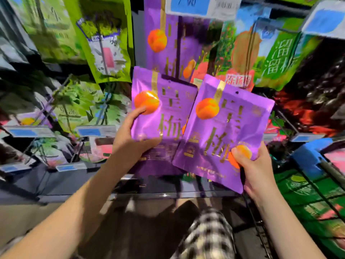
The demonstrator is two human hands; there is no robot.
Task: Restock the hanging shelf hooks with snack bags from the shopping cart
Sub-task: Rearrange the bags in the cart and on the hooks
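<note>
The left hand [130,135] grips the left bag [164,113] by its lower left edge, thumb on the front, at 11 o'clock from centre. The right hand [250,171] pinches the right bag [224,131] by its lower right corner at 3 o'clock, and this bag overlaps the other's right edge. Matching hung bags [168,43] show at 12 o'clock (blurred), and the cart [317,184] is at 4 o'clock.

Blurred shelf bags [104,43], unreadable price tag [188,4]

Bright, oversaturated, smeared edges, foil glare
</note>
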